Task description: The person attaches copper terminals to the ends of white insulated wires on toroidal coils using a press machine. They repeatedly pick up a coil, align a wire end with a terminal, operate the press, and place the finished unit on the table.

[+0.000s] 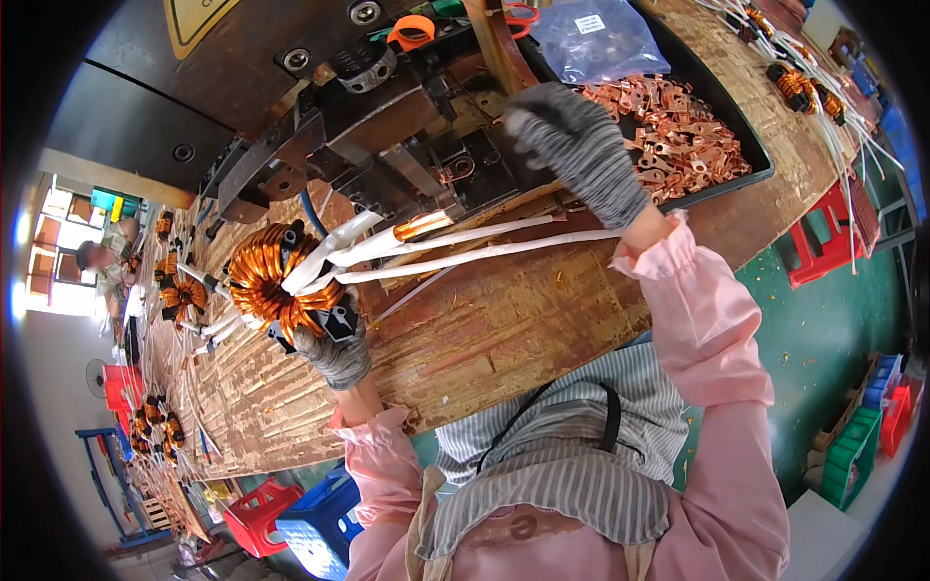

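In the head view, a copper-wound toroidal coil [274, 281] is gripped from below by the left hand [334, 344], which is gloved in grey knit and closed around the coil's black base, at about nine o'clock from the picture's centre. From the coil, several white-sleeved leads [465, 250] are stretched toward three o'clock across the worn wooden bench [504, 329]. One lead is seen to end in a bare copper tip [423, 226], which lies just in front of the dark metal press [387, 145] at twelve o'clock. The right hand [576, 145], also in a grey knit glove, is held at about one o'clock, over the edge of a black tray [746, 136] and close to the press; its fingers are curled, but whether anything is pinched in them cannot be told. The far ends of the leads pass just beneath its wrist. The tray is filled with loose copper ring terminals [678, 136], and a clear plastic bag [601, 39] lies at its twelve-o'clock end. More finished coils [179, 290] are laid out along the bench toward nine o'clock, and others [799, 87] are seen at two o'clock. A red plastic stool [823, 242] stands on the green floor at three o'clock. Pink sleeves are worn on both forearms.
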The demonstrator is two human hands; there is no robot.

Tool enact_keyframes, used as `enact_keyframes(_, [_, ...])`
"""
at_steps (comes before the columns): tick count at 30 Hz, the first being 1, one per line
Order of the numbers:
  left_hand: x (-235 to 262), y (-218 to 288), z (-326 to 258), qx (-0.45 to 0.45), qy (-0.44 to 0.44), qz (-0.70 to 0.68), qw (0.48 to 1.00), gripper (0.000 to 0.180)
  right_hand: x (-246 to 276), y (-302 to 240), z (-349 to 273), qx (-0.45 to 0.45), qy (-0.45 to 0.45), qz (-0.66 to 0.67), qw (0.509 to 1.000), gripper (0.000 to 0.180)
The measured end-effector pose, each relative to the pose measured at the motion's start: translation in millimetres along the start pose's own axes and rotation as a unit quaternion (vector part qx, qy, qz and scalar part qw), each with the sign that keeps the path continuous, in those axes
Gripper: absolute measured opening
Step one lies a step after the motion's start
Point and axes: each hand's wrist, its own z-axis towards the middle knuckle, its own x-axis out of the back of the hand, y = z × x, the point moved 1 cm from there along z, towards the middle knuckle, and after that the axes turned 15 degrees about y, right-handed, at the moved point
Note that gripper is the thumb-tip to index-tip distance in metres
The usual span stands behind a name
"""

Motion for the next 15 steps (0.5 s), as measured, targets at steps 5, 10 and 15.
enact_keyframes(5, [5.3, -0.3, 1.8, 0.01, -0.006, -0.009, 1.0, 0.079, 43.6, 18.4, 12.1, -0.04, 0.142, -0.002, 0.989, 0.016])
enact_keyframes(10, [3.3, -1.1, -0.4, 0.003, 0.014, 0.001, 1.0, 0.08, 54.2, 26.6, 15.9, 0.0, 0.209, 0.013, 0.978, 0.011])
enact_keyframes(15, [-2.5, 0.0, -2.7, 0.004, 0.006, 0.003, 1.0, 0.078, 52.4, 33.8, 16.0, 0.13, 0.213, -0.127, 0.96, 0.014])
